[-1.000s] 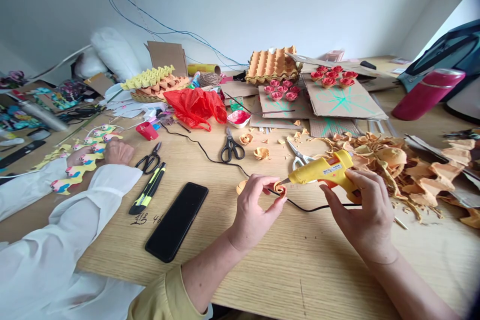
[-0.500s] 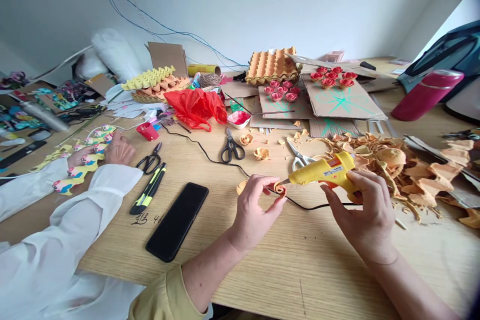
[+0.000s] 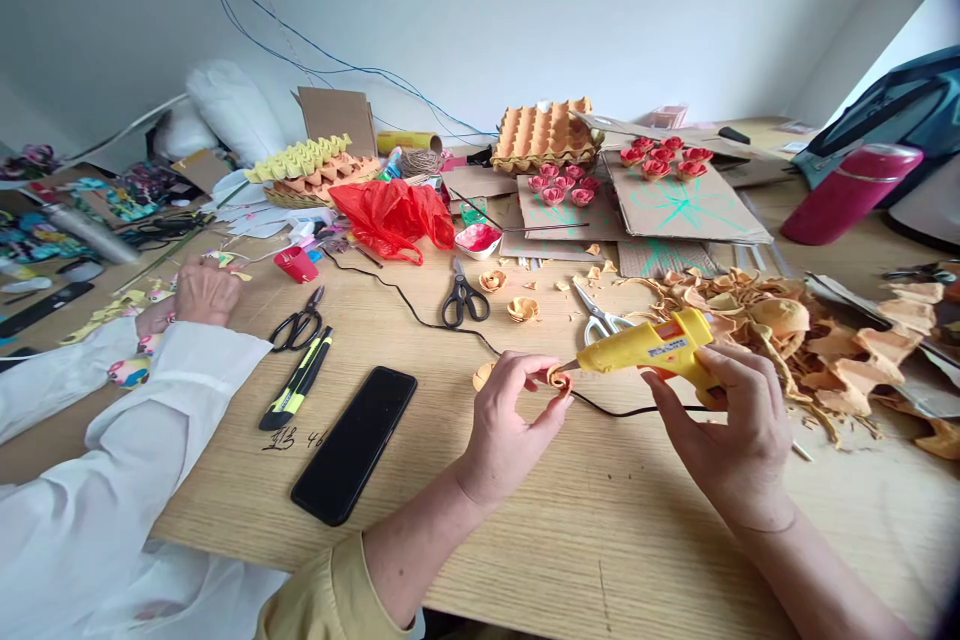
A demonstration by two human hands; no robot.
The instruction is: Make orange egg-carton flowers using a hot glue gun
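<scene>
My left hand (image 3: pixel 510 425) pinches a small rolled flower of orange egg-carton pulp (image 3: pixel 559 379) between thumb and fingers. A yellow hot glue gun (image 3: pixel 649 350) is gripped in my right hand (image 3: pixel 739 435), its nozzle pointing left and meeting the flower's upper edge; whether glue is coming out is too small to see. Behind my hands, orange paper-pulp cups (image 3: pixel 523 309) lie on the table, and another pulp piece (image 3: pixel 482 376) is partly hidden by my left hand. White-handled scissors (image 3: pixel 598 315) rest just beyond the glue gun.
Torn orange carton scraps (image 3: pixel 780 330) are heaped at right, near a pink bottle (image 3: pixel 855 192). Red flowers (image 3: pixel 656 161) stand on cardboard behind. A black phone (image 3: pixel 355 445), a utility knife (image 3: pixel 298 380) and black scissors (image 3: pixel 465 300) lie left. A co-worker's white sleeve (image 3: pixel 172 410) reaches in.
The co-worker's near hand has moved left, now covering much of the painted pieces. My hands, the flower and the glue gun stay almost where they were.
</scene>
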